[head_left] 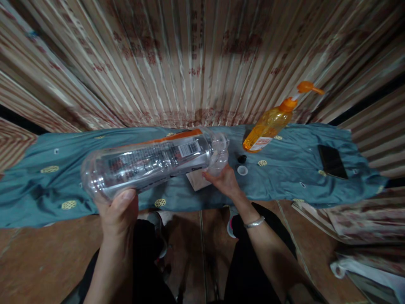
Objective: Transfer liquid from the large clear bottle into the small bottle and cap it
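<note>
- Step in hand, seemingly pouring: the big bottle [152, 162] lies tilted over the cloth's [177, 202] left and middle, neck rightward at the small bottle [218, 162].
- Left hand [117, 211] wrapped around the base; right hand [226, 181] pinching the small bottle.
- The next move calls for aligned mouths and a steady tilt (whether they touch, I cannot tell).
- Counted: two hands, two clear bottles; rightward, one pump bottle [265, 126] far, two caps [242, 170] nearer, one black slab [332, 161] far right.

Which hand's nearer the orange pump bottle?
Right. The right hand, at the small container, is lower-left of the orange pump bottle in the picture; the left hand is much farther left, on the large bottle.
</note>
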`<move>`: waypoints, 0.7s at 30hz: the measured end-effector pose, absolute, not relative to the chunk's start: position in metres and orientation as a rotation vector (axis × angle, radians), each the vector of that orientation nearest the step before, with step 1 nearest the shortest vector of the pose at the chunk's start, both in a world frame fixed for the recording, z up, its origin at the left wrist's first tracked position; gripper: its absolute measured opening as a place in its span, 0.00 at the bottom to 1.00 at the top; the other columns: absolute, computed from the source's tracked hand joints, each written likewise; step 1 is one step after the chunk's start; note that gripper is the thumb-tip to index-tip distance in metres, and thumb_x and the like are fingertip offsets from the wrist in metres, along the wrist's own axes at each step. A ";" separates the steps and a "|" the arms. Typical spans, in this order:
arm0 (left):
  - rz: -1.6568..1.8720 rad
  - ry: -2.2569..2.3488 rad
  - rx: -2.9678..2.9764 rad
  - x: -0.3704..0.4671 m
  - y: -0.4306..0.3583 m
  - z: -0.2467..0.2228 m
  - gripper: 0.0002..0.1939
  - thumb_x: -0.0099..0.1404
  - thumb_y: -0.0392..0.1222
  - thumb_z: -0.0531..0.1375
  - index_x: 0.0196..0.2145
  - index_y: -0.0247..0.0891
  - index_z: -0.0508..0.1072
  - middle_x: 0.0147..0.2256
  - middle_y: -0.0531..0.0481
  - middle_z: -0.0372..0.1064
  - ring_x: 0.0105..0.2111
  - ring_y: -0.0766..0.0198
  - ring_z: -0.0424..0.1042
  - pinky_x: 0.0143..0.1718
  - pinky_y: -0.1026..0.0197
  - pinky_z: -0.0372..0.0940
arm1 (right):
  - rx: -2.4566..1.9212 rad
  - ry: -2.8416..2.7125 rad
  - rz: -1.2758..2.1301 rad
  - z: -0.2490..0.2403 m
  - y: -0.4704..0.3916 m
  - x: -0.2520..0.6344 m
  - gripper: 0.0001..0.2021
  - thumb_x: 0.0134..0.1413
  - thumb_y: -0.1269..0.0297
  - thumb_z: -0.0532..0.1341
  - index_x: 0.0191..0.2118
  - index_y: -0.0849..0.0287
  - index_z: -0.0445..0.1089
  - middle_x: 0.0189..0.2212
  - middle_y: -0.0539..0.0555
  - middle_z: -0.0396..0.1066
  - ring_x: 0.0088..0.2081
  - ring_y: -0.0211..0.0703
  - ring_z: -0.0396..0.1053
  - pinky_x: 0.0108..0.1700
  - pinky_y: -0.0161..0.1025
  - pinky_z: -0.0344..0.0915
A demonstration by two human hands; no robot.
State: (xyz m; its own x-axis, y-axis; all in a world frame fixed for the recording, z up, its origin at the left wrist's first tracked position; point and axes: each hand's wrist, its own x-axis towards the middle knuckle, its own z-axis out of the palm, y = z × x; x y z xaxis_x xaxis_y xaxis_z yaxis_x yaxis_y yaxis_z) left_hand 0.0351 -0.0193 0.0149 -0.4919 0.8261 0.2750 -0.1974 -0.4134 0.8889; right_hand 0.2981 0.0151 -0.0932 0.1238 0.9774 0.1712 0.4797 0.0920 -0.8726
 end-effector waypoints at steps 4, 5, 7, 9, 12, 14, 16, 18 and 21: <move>1.962 1.106 0.959 0.035 -0.020 0.015 0.58 0.28 0.59 0.85 0.62 0.61 0.78 0.45 0.53 0.83 0.45 0.47 0.82 0.68 0.33 0.69 | -1.511 -1.492 0.709 -0.092 0.015 0.298 0.38 0.51 0.53 0.75 0.64 0.64 0.67 0.52 0.69 0.83 0.55 0.70 0.84 0.60 0.67 0.80; 1.961 1.104 0.965 0.036 -0.020 0.016 0.59 0.28 0.59 0.85 0.62 0.62 0.78 0.45 0.53 0.83 0.45 0.47 0.82 0.67 0.33 0.69 | -1.504 -1.497 0.710 -0.092 0.016 0.299 0.38 0.51 0.53 0.75 0.64 0.63 0.67 0.53 0.68 0.83 0.55 0.69 0.83 0.61 0.66 0.80; 1.955 1.094 0.984 0.036 -0.020 0.016 0.59 0.29 0.59 0.85 0.63 0.63 0.77 0.45 0.53 0.82 0.48 0.45 0.81 0.67 0.32 0.69 | -1.500 -1.496 0.711 -0.091 0.015 0.299 0.38 0.51 0.53 0.75 0.64 0.62 0.67 0.52 0.67 0.83 0.55 0.69 0.84 0.60 0.66 0.80; 1.957 1.083 0.989 0.036 -0.020 0.017 0.59 0.30 0.59 0.84 0.63 0.62 0.76 0.46 0.52 0.82 0.51 0.43 0.81 0.67 0.32 0.69 | -1.517 -1.486 0.715 -0.091 0.015 0.298 0.38 0.51 0.53 0.75 0.63 0.63 0.67 0.52 0.68 0.84 0.53 0.69 0.84 0.59 0.66 0.81; 1.956 1.069 0.975 0.036 -0.019 0.016 0.58 0.30 0.58 0.84 0.62 0.60 0.77 0.46 0.51 0.82 0.53 0.43 0.80 0.67 0.33 0.70 | -1.532 -1.472 0.730 -0.090 0.015 0.298 0.39 0.50 0.53 0.75 0.64 0.64 0.67 0.52 0.69 0.84 0.52 0.70 0.85 0.58 0.69 0.81; 1.958 1.071 0.956 0.036 -0.019 0.015 0.57 0.30 0.57 0.84 0.61 0.60 0.77 0.45 0.51 0.82 0.53 0.44 0.80 0.66 0.33 0.70 | -1.521 -1.466 0.732 -0.089 0.014 0.297 0.39 0.50 0.54 0.75 0.65 0.64 0.66 0.52 0.69 0.84 0.53 0.71 0.84 0.58 0.69 0.81; 1.964 1.079 0.925 0.036 -0.019 0.013 0.57 0.29 0.56 0.84 0.60 0.60 0.77 0.45 0.52 0.82 0.52 0.44 0.80 0.66 0.34 0.70 | -1.509 -1.461 0.727 -0.088 0.014 0.297 0.39 0.50 0.54 0.75 0.65 0.64 0.67 0.51 0.69 0.84 0.52 0.71 0.85 0.58 0.70 0.81; 1.969 1.083 0.916 0.036 -0.020 0.012 0.57 0.28 0.55 0.84 0.60 0.60 0.78 0.44 0.52 0.82 0.52 0.44 0.80 0.66 0.34 0.70 | -1.499 -1.457 0.724 -0.088 0.014 0.297 0.39 0.50 0.55 0.75 0.65 0.64 0.67 0.52 0.69 0.84 0.52 0.72 0.85 0.59 0.70 0.81; 1.958 1.079 0.943 0.035 -0.020 0.011 0.55 0.31 0.56 0.84 0.60 0.61 0.77 0.47 0.52 0.82 0.53 0.44 0.80 0.66 0.35 0.70 | -1.501 -1.453 0.725 -0.087 0.014 0.297 0.39 0.49 0.55 0.75 0.65 0.64 0.67 0.52 0.69 0.84 0.52 0.72 0.85 0.59 0.72 0.80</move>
State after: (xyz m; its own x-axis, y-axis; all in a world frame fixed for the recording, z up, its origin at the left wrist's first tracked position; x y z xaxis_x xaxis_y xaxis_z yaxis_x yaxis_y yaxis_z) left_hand 0.0349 -0.0197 0.0109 -0.4901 0.8323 0.2591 -0.2255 -0.4082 0.8846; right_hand 0.2969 0.0137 -0.0870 0.1387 0.9754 0.1715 0.4493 0.0924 -0.8886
